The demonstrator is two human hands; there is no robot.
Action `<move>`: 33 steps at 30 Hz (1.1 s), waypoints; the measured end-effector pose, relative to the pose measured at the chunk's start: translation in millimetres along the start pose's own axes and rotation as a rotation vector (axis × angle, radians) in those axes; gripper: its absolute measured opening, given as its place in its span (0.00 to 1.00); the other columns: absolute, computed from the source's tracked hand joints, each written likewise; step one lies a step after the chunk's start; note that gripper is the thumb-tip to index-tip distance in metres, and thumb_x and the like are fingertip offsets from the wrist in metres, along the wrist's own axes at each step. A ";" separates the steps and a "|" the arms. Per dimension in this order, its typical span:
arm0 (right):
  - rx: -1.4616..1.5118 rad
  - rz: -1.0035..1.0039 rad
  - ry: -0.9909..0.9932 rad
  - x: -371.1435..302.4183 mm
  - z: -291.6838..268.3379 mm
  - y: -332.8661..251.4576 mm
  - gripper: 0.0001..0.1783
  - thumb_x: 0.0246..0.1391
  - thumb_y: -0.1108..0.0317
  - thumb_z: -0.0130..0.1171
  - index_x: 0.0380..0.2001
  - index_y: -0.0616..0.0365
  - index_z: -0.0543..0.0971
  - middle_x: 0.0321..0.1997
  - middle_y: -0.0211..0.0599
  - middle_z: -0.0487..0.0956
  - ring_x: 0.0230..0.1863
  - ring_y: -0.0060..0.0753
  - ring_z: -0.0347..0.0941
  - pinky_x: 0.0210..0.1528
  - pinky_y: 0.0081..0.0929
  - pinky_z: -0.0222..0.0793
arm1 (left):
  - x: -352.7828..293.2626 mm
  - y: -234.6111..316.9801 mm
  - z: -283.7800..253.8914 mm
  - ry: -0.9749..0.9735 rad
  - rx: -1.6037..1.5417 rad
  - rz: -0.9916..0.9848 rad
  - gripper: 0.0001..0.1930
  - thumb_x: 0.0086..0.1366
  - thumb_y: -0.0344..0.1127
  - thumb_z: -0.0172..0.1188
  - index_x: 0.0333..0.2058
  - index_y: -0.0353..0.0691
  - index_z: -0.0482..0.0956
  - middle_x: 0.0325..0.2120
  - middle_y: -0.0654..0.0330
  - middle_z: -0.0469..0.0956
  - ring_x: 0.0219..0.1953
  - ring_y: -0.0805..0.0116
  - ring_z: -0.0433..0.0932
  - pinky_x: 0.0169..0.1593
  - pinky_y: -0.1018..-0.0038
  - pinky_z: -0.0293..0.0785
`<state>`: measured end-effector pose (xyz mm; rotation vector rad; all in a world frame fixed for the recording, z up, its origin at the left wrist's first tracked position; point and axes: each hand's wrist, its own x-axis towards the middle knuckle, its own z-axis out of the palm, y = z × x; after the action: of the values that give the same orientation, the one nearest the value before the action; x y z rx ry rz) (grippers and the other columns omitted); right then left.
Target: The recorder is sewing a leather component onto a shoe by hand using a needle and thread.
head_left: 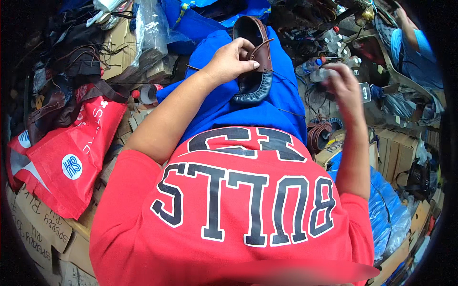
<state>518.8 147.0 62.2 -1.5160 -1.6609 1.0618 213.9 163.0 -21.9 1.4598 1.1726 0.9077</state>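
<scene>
My left hand (230, 61) pinches the shoe (253, 87); a tugged lace (264, 44) could twist it from 1 hand's grip. I can't tell if my blurred right hand (345, 86) pinches anything.

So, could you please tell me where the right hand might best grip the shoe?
Probably the dark, rounded toe of the shoe, from the right: it points toward the person and lies mostly uncovered, while the left hand holds farther back, from the left.

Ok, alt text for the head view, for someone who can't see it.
The left hand holds a brown and black shoe over blue cloth; the right hand, blurred, is off it, overlapping plastic bottles. A red bag lies at left.
</scene>
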 end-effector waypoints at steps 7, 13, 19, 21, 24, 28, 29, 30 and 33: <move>-0.263 -0.267 -0.239 22.1 75.3 -8.7 0.08 0.50 0.70 0.61 0.36 0.56 0.82 0.32 0.43 0.79 0.32 0.30 0.76 0.36 0.25 0.70 | -8.4 12.4 -0.2 -0.039 0.069 -0.095 0.14 0.56 0.32 0.66 0.39 0.36 0.73 0.27 0.63 0.78 0.29 0.77 0.75 0.34 0.78 0.72; -0.282 -0.207 -0.274 24.5 78.4 -7.4 0.10 0.51 0.68 0.60 0.37 0.55 0.82 0.30 0.44 0.80 0.30 0.32 0.77 0.35 0.26 0.71 | -11.3 14.6 0.8 0.006 0.101 -0.074 0.15 0.54 0.33 0.68 0.37 0.36 0.74 0.26 0.63 0.77 0.27 0.78 0.74 0.31 0.79 0.71; -0.310 -0.251 -0.310 23.5 74.9 -16.8 0.09 0.50 0.68 0.60 0.36 0.56 0.82 0.30 0.45 0.80 0.31 0.35 0.78 0.35 0.27 0.71 | -15.7 36.1 -0.5 0.066 0.262 -0.080 0.13 0.51 0.35 0.70 0.31 0.37 0.77 0.24 0.64 0.77 0.25 0.78 0.74 0.29 0.78 0.71; -0.280 -0.162 -0.331 22.8 74.9 -20.0 0.09 0.49 0.68 0.60 0.35 0.56 0.82 0.27 0.46 0.80 0.28 0.37 0.78 0.34 0.28 0.72 | -15.3 37.6 -1.3 0.067 0.258 -0.077 0.13 0.50 0.36 0.71 0.30 0.37 0.78 0.23 0.64 0.77 0.23 0.77 0.74 0.28 0.78 0.71; -0.514 -0.332 -0.327 25.0 74.3 -28.1 0.10 0.49 0.68 0.61 0.36 0.54 0.82 0.25 0.47 0.79 0.26 0.37 0.77 0.32 0.28 0.72 | -6.6 33.5 -6.6 -0.071 0.108 0.021 0.11 0.52 0.32 0.67 0.35 0.37 0.81 0.34 0.59 0.78 0.35 0.73 0.76 0.39 0.76 0.73; -0.364 -0.188 -0.403 35.3 72.4 -2.5 0.09 0.50 0.69 0.60 0.36 0.55 0.82 0.26 0.42 0.80 0.27 0.31 0.77 0.33 0.27 0.71 | 15.3 36.6 -12.7 -0.412 0.083 0.178 0.22 0.50 0.24 0.52 0.45 0.46 0.82 0.60 0.60 0.61 0.61 0.63 0.58 0.62 0.71 0.56; -0.187 -0.041 -0.454 39.8 69.1 6.5 0.09 0.51 0.69 0.61 0.36 0.56 0.82 0.28 0.38 0.81 0.29 0.27 0.76 0.35 0.26 0.70 | 23.1 32.0 -12.3 -0.464 0.080 0.169 0.22 0.51 0.24 0.53 0.45 0.48 0.82 0.59 0.60 0.62 0.60 0.63 0.60 0.62 0.71 0.57; -0.010 0.108 -0.500 42.6 67.5 15.1 0.09 0.52 0.69 0.61 0.37 0.57 0.82 0.30 0.33 0.81 0.32 0.23 0.75 0.37 0.25 0.70 | 30.0 27.1 -11.4 -0.516 0.075 0.161 0.22 0.51 0.24 0.54 0.46 0.49 0.82 0.59 0.59 0.63 0.59 0.62 0.62 0.61 0.71 0.59; 0.064 0.017 -0.491 38.6 65.7 27.7 0.10 0.51 0.71 0.63 0.38 0.60 0.82 0.35 0.28 0.80 0.37 0.18 0.71 0.42 0.21 0.67 | 44.8 38.9 -7.2 -0.565 0.331 0.261 0.20 0.54 0.26 0.59 0.46 0.51 0.82 0.52 0.59 0.70 0.54 0.65 0.67 0.58 0.73 0.62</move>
<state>469.5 176.1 4.8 -1.2948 -1.9102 1.5747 226.1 207.6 16.0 2.0060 0.7373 0.4224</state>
